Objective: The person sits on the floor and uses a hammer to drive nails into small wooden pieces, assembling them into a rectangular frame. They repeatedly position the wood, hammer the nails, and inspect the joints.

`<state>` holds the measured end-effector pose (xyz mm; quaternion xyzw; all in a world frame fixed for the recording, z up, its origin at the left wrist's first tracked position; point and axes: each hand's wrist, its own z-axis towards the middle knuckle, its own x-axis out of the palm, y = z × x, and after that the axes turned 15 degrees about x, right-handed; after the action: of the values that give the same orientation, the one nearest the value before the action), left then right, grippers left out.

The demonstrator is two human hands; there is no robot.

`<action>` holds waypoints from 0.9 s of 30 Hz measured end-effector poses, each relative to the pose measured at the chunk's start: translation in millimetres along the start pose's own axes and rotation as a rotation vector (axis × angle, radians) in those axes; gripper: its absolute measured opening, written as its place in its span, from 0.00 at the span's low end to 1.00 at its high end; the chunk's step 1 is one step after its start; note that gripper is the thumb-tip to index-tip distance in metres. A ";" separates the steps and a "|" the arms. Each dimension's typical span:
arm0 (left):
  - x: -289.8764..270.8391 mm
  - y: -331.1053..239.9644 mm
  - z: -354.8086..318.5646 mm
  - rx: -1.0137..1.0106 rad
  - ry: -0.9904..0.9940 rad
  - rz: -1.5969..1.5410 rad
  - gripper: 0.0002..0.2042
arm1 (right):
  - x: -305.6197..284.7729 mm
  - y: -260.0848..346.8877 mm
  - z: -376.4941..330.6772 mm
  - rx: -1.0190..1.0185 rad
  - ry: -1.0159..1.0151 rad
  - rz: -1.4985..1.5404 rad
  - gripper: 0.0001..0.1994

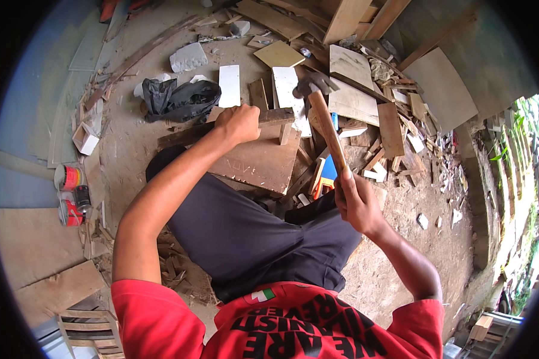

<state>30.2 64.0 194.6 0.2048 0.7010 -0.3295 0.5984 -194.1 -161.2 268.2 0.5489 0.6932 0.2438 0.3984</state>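
Note:
My right hand (358,202) is closed around the wooden handle of a claw hammer (328,128). The hammer is raised, its dark metal head blurred above the right end of a rough wooden plank (275,116). Closed over that plank is my left hand (238,124), its fingertips hidden on the far side. The plank lies crosswise in front of my knees. Below it, a brown wooden panel (260,163) slopes toward me, with a short wood block (285,134) standing between the two near the right end. Any nail is too small to make out.
A black plastic bag (182,99) and a concrete lump (188,57) lie beyond the plank. White boards (229,85) stand behind it. Scrap wood (392,128) piles up at the right. Red-and-black cans (70,178) sit by the left wall. Something blue and orange (327,173) is near my right knee.

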 end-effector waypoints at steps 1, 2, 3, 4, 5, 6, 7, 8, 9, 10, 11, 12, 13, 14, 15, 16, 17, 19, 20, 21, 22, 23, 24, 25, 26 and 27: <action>-1.8 -3.2 1.2 -0.001 0.000 -0.005 0.12 | -1.8 -4.8 7.2 -0.064 -0.036 -0.027 0.27; -3.0 -7.9 2.0 0.002 -0.002 -0.011 0.12 | -2.4 -7.9 13.9 -0.062 -0.063 -0.046 0.28; -4.4 -12.7 3.1 0.006 -0.005 -0.018 0.12 | -2.3 -11.6 19.8 -0.029 -0.039 -0.009 0.29; -2.9 -12.3 2.0 0.021 0.006 0.003 0.12 | -3.5 -5.5 19.7 0.133 0.003 -0.042 0.29; -0.3 -7.1 2.5 0.025 0.009 0.031 0.13 | -6.9 5.4 20.9 0.282 0.054 -0.079 0.30; 2.0 -1.3 2.8 0.030 0.012 0.059 0.13 | -9.5 14.7 19.4 0.227 0.018 -0.102 0.30; 4.1 3.0 1.9 0.053 -0.025 0.035 0.14 | -13.4 24.4 16.0 0.179 -0.021 -0.128 0.31; 3.2 -1.0 0.8 0.041 -0.026 0.041 0.14 | -18.3 34.6 9.5 0.082 -0.022 -0.089 0.31; 1.1 -3.6 1.2 0.028 -0.028 0.046 0.14 | -17.5 50.0 2.5 -0.105 -0.071 0.019 0.31; -1.5 -3.9 0.3 0.016 -0.004 0.039 0.15 | -20.1 65.2 -4.8 -0.306 -0.103 0.082 0.26; -4.2 -5.7 1.6 0.010 0.020 0.025 0.16 | -28.1 73.8 -9.8 -0.477 -0.145 0.086 0.28; -5.0 -1.7 -2.0 -0.014 0.043 0.019 0.18 | -30.6 85.8 -10.9 -0.614 -0.091 0.164 0.30; -4.5 -4.0 0.3 -0.014 0.042 0.010 0.18 | -29.2 94.6 -16.4 -0.751 -0.171 0.183 0.30; -4.2 -5.6 1.7 -0.015 0.040 0.002 0.18 | -27.0 90.6 -11.4 -0.822 -0.150 0.213 0.29; -3.7 -7.7 3.1 -0.016 0.038 -0.007 0.18 | -23.9 78.1 -0.2 -0.894 -0.128 0.243 0.29; -4.0 -13.7 4.0 -0.016 0.039 -0.023 0.18 | -18.4 43.0 15.5 -0.855 -0.277 0.063 0.26; -5.7 -21.7 3.3 -0.013 0.046 -0.035 0.19 | -13.9 7.5 30.0 -0.807 -0.426 -0.119 0.24; -0.6 -3.2 -1.2 -0.027 0.067 0.001 0.21 | -2.4 -10.4 24.7 0.201 0.022 -0.085 0.27; -0.2 -2.4 -2.1 -0.023 0.078 0.022 0.21 | 0.8 -18.8 25.3 0.084 -0.106 -0.140 0.27; -0.8 -0.6 -2.0 -0.018 0.089 0.043 0.22 | -3.5 -23.9 14.0 0.255 0.045 0.101 0.28; -0.3 -1.3 -2.1 -0.018 0.061 0.033 0.20 | -3.9 -18.3 4.8 0.297 0.041 0.113 0.28; -1.0 -0.5 -1.4 -0.017 0.034 0.023 0.18 | -2.4 -15.2 -0.2 0.339 0.037 0.126 0.29; -1.1 -0.4 -1.1 -0.016 0.008 0.014 0.16 | -1.8 -15.2 -1.2 0.235 -0.011 0.056 0.29; -2.6 -3.3 -0.4 -0.013 0.015 0.029 0.15 | -2.2 -15.2 -0.9 0.131 -0.063 -0.011 0.29; -4.7 -6.6 0.1 -0.009 0.021 0.045 0.15 | -2.7 -14.0 -0.1 0.027 -0.116 -0.079 0.29; -5.4 -9.3 1.2 -0.004 0.028 0.060 0.15 | -3.0 -8.1 0.8 -0.045 -0.149 -0.108 0.29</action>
<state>25.7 57.3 201.8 0.2290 0.7036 -0.3069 0.5986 -197.8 -166.5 262.3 0.5182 0.6847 0.1958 0.4736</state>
